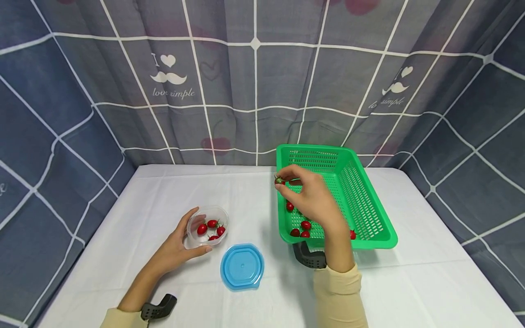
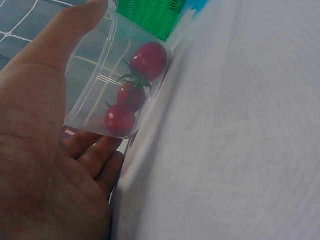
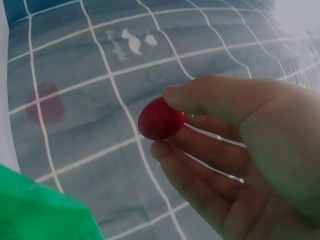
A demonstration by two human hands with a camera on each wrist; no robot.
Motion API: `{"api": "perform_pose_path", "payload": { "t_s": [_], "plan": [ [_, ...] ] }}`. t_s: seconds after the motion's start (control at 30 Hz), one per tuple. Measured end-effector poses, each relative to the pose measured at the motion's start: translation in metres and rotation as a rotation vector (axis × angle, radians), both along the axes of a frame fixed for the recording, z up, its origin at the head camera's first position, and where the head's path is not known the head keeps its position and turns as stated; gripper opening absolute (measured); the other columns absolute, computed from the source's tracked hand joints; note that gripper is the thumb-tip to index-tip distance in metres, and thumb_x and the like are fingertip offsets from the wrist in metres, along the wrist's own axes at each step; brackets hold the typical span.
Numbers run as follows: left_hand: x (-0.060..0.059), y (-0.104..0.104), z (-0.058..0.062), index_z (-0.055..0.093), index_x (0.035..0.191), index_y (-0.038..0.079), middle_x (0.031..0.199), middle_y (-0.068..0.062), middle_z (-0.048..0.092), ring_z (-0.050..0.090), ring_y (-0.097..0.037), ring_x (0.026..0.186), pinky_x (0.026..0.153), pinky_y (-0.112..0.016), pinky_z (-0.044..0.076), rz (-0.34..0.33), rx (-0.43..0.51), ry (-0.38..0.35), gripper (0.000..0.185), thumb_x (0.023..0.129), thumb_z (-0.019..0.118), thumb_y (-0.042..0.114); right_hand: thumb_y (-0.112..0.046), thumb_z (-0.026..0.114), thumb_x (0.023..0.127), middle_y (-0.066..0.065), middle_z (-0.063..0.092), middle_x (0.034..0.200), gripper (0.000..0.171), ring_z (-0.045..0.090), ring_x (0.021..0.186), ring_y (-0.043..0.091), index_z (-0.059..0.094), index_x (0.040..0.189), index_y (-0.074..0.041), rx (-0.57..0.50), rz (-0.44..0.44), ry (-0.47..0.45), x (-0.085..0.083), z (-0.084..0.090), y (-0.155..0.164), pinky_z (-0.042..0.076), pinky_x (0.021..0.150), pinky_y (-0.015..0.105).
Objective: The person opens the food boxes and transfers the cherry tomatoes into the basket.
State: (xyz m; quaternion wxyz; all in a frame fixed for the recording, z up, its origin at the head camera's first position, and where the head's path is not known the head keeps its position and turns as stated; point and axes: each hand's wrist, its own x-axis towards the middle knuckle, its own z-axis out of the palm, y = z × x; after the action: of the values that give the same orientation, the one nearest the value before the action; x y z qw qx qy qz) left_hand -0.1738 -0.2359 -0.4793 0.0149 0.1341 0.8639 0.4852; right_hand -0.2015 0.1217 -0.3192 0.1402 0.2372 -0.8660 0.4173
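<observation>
Between thumb and fingertips, my right hand point(image 1: 313, 193) pinches a red cherry tomato point(image 3: 161, 119) above the left rim of the green basket point(image 1: 371, 200). A bit of green stem shows on the tomato. My left hand point(image 1: 174, 248) curls its thumb and fingers round a clear plastic container point(image 1: 223, 214), which stands on the table. Inside it lie several cherry tomatoes point(image 1: 202, 229), some with green stems; the left wrist view shows them through the wall. More cherry tomatoes point(image 1: 306, 225) lie in the basket, partly hidden by my right hand and forearm.
A blue lid point(image 1: 242, 267) lies flat on the white tablecloth point(image 1: 197, 291), between the container and the basket. A grey checked curtain point(image 1: 229, 91) hangs behind the table and along both sides. Each wrist carries a black camera mount point(image 1: 309, 257).
</observation>
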Motion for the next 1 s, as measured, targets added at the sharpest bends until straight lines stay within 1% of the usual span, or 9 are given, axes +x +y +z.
{"api": "perform_pose_path", "payload": {
  "t_s": [0.23, 0.53, 0.67, 0.83, 1.0],
  "plan": [
    [0.0, 0.0, 0.0, 0.019, 0.164, 0.024, 0.158, -0.011, 0.046, 0.034, -0.041, 0.151, 0.117, -0.075, 0.022, 0.004, -0.005, -0.005, 0.108, 0.082, 0.088, 0.034, -0.01, 0.074, 0.095, 0.005, 0.075, 0.109, 0.02, 0.07, 0.107, 0.023, 0.071, 0.115, -0.009, -0.013, -0.057, -0.041, -0.004, -0.002, 0.016, 0.057, 0.1, 0.046],
    [0.0, 0.0, 0.001, 0.019, 0.164, 0.024, 0.159, -0.012, 0.046, 0.033, -0.042, 0.151, 0.117, -0.075, 0.021, 0.003, -0.003, -0.011, 0.108, 0.082, 0.089, 0.034, -0.014, 0.073, 0.096, 0.008, 0.075, 0.112, 0.021, 0.071, 0.109, 0.026, 0.072, 0.116, -0.008, 0.012, -0.174, -0.097, -0.008, -0.006, 0.037, 0.057, 0.098, 0.045],
    [0.0, 0.0, 0.0, 0.019, 0.163, 0.025, 0.159, -0.012, 0.046, 0.033, -0.041, 0.151, 0.117, -0.075, 0.021, 0.007, -0.011, -0.012, 0.108, 0.082, 0.088, 0.034, -0.016, 0.072, 0.097, 0.01, 0.075, 0.115, 0.025, 0.071, 0.109, 0.029, 0.071, 0.119, -0.006, 0.015, -0.19, -0.116, -0.01, -0.008, 0.044, 0.057, 0.098, 0.046],
    [0.0, 0.001, 0.0, 0.02, 0.163, 0.025, 0.158, -0.012, 0.046, 0.033, -0.041, 0.151, 0.118, -0.074, 0.021, 0.005, -0.006, -0.011, 0.107, 0.082, 0.088, 0.033, -0.019, 0.071, 0.098, 0.01, 0.075, 0.114, 0.025, 0.072, 0.106, 0.031, 0.071, 0.121, -0.008, 0.032, -0.201, -0.134, -0.012, -0.01, 0.048, 0.057, 0.097, 0.047],
    [0.0, 0.001, 0.001, 0.02, 0.163, 0.024, 0.158, -0.011, 0.046, 0.033, -0.041, 0.151, 0.118, -0.075, 0.021, 0.002, -0.002, -0.01, 0.107, 0.082, 0.088, 0.033, -0.021, 0.069, 0.099, 0.009, 0.076, 0.112, 0.025, 0.073, 0.105, 0.03, 0.072, 0.122, -0.01, 0.046, -0.208, -0.137, -0.012, -0.011, 0.049, 0.057, 0.096, 0.046]
  ]
}}
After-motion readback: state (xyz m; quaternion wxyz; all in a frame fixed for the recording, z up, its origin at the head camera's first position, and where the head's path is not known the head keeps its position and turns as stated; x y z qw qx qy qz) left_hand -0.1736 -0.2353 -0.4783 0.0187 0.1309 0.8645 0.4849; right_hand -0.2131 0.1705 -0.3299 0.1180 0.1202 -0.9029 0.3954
